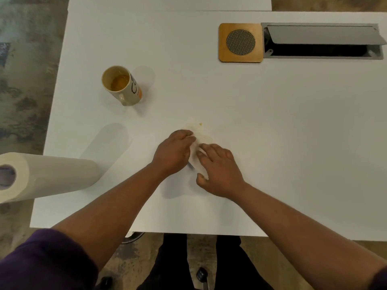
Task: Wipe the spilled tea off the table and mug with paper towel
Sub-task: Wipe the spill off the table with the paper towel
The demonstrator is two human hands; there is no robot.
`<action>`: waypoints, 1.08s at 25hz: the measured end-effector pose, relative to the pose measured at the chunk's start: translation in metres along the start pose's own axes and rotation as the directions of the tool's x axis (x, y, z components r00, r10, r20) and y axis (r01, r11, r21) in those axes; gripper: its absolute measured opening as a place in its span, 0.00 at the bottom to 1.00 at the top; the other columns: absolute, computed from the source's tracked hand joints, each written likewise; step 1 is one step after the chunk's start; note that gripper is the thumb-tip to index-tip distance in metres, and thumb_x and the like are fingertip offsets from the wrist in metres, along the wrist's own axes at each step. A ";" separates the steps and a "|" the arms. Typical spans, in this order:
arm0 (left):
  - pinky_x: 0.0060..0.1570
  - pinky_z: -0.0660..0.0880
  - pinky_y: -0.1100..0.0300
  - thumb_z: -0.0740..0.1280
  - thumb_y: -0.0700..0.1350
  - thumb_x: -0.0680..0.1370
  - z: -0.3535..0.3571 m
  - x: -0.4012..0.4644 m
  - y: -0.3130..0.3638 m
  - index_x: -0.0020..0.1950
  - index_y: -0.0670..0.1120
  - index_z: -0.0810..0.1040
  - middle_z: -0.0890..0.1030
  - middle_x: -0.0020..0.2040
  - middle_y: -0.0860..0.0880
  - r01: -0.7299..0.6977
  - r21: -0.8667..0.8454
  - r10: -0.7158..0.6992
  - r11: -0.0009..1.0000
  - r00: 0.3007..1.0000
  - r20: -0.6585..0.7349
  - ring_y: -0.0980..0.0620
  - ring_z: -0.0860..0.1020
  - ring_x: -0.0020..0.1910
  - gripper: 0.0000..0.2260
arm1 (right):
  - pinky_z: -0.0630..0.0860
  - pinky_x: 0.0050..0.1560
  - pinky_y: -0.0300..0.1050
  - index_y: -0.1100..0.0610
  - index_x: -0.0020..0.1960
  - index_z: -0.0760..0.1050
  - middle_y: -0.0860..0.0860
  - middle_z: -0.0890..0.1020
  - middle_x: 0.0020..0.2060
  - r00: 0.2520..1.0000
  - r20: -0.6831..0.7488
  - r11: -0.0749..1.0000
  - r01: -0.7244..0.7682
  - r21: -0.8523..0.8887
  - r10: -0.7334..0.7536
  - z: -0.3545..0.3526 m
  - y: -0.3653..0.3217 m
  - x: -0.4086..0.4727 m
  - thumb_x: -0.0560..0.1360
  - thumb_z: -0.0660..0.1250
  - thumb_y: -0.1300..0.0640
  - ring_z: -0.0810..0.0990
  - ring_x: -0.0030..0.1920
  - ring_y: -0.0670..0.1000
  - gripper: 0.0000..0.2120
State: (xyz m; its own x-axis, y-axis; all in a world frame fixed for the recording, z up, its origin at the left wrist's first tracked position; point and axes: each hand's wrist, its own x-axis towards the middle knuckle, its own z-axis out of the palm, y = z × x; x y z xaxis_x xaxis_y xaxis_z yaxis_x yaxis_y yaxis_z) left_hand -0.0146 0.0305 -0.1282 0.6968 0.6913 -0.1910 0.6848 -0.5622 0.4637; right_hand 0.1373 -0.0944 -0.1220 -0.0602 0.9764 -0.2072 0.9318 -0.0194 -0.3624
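A white sheet of paper towel [200, 141] lies on the white table [272, 122], stained pale yellow at its far end. My left hand [173, 152] grips its left side with curled fingers. My right hand [219, 170] presses flat on its right side, fingers spread. A small orange tea spot [200, 123] shows at the towel's far edge. The cream mug [122, 85] with dark lettering stands upright at the back left, apart from both hands, with some tea inside.
A paper towel roll [46, 176] stands at the table's left edge. A wooden coaster with a mesh centre [240, 42] and an open grey cable hatch [322, 40] sit at the back right. The table's near edge runs just below my forearms.
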 end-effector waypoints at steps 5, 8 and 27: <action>0.74 0.64 0.45 0.63 0.51 0.83 0.009 0.003 0.001 0.76 0.47 0.71 0.65 0.80 0.44 -0.047 0.075 0.041 0.996 0.996 0.083 0.43 0.60 0.80 0.21 | 0.73 0.62 0.53 0.61 0.74 0.66 0.57 0.72 0.64 0.863 -0.054 0.845 -0.477 0.242 0.503 0.020 -0.018 -0.027 0.80 0.62 0.48 0.71 0.59 0.59 0.27; 0.79 0.49 0.49 0.54 0.60 0.84 0.021 -0.001 0.001 0.83 0.48 0.54 0.49 0.84 0.45 -0.029 0.153 0.004 0.988 0.987 0.161 0.45 0.46 0.82 0.30 | 0.68 0.67 0.54 0.62 0.78 0.59 0.59 0.67 0.70 0.812 -0.032 0.798 -0.563 0.214 0.582 0.027 -0.031 -0.028 0.81 0.62 0.50 0.66 0.67 0.61 0.30; 0.80 0.49 0.52 0.55 0.43 0.83 0.033 -0.032 0.009 0.82 0.41 0.51 0.52 0.83 0.43 -0.077 -0.066 0.084 0.995 0.992 0.099 0.47 0.48 0.82 0.28 | 0.47 0.80 0.53 0.61 0.77 0.62 0.56 0.60 0.80 0.988 0.000 0.944 -0.147 0.295 0.154 0.029 -0.026 0.002 0.78 0.59 0.62 0.47 0.82 0.56 0.27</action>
State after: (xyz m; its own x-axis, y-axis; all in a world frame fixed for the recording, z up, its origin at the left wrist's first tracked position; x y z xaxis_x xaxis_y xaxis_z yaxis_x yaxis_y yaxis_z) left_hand -0.0238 -0.0113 -0.1466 0.7694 0.5936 -0.2360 0.6131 -0.5826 0.5335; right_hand 0.1026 -0.0982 -0.1390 0.0837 0.9617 -0.2609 0.7830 -0.2254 -0.5797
